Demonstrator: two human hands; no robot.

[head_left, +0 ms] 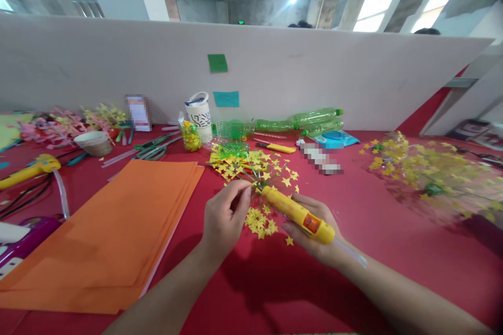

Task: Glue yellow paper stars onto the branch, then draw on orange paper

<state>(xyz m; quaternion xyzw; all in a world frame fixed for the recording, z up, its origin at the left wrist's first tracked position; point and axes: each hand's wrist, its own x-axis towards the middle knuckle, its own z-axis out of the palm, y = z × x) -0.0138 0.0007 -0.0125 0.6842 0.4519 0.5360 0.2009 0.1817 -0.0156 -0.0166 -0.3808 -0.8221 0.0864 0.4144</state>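
My right hand (314,225) is wrapped round a yellow pen-shaped hot glue gun (288,207), with a clear glue stick (356,254) poking out of its back end. The gun's nozzle points up and left. Close to that tip, my left hand (228,209) is closed in a pinch; what is between the fingers is too small to make out. Thin green strips with yellow paper stars (286,182) on them spread out just behind the nozzle. Between my hands lies a pile of loose yellow stars (259,222), and one single star (290,241) rests nearer me.
Orange paper sheets (129,220) are stacked at left, beside a purple power strip (29,246) and another yellow glue gun (31,171). Behind are scissors (155,149), a white tumbler (199,118), a yellow cutter (277,147) and green plastic bottles (318,116). A yellow-star plant (424,172) stands right.
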